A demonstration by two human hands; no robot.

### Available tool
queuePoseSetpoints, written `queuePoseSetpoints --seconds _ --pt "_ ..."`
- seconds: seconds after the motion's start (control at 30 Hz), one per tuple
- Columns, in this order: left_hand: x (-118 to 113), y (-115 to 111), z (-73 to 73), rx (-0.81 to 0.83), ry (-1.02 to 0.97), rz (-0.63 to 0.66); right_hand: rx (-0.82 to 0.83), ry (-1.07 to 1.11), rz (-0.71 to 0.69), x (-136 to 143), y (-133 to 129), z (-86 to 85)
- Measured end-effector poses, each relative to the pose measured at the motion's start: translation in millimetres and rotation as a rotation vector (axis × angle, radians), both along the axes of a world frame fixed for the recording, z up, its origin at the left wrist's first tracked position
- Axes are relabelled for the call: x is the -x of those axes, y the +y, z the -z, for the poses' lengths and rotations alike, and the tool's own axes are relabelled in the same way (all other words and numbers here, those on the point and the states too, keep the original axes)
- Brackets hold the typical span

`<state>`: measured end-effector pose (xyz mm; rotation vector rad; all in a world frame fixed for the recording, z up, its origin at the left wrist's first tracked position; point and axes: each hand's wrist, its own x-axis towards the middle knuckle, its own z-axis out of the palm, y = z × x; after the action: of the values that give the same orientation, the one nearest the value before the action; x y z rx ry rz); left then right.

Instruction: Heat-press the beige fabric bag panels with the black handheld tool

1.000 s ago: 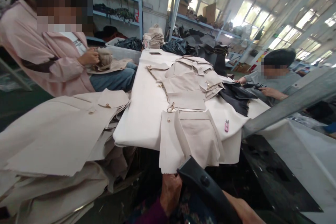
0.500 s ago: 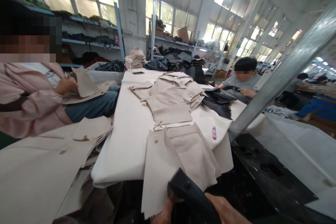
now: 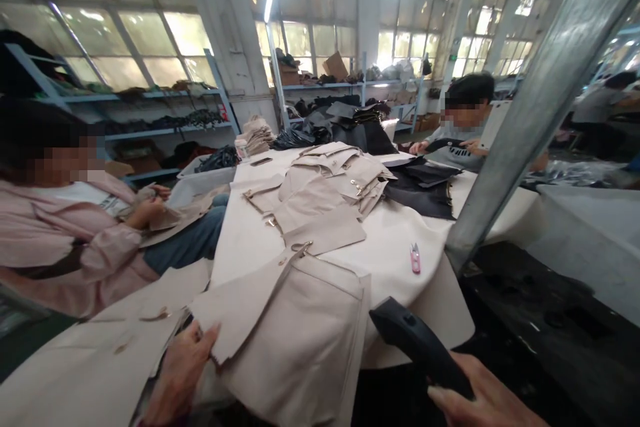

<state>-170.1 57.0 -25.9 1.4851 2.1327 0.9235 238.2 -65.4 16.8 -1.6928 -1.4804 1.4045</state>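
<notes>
- the left hand [image 3: 180, 367] pinches a corner of a beige fabric piece [image 3: 305, 330] between thumb and fingers
- the right hand [image 3: 475, 387] curls around a black handheld tool [image 3: 423, 347]
- the piece drapes over the white table's [image 3: 385, 240] near edge

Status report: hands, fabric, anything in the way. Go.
Left hand gripping edge of beige fabric. Right hand holding black handheld tool. Pink snips lying nearby on white table.
</notes>
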Motion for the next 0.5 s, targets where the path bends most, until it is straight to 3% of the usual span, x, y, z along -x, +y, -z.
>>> queuePoseSetpoints --seconds 0.07,0.13,0.17,0.3,0.4,0.5 --pt "-5.1 7.0 -10.9 0.028 0.361 -0.037 0.003 0.063 0.0 -8.3 9.0 7.5" --pt "-31.0 5.8 -10.9 -0.155 0.51 -0.036 0.023 0.126 0.017 -14.9 17.5 13.7" --pt "-49.9 4.5 -6.8 -0.235 0.494 0.024 0.04 0.147 0.027 -17.3 21.6 16.2" --pt "-128.0 11.2 26.1 -0.34 0.37 0.474 0.095 0.214 0.046 -21.6 39.4 22.5" --pt "-154.2 25.9 52.3 -0.318 0.394 0.548 0.102 0.236 0.039 -21.3 54.5 25.5" --pt "-153.8 34.5 68.0 -0.35 0.464 0.551 0.077 0.246 0.031 -18.7 70.5 28.1"
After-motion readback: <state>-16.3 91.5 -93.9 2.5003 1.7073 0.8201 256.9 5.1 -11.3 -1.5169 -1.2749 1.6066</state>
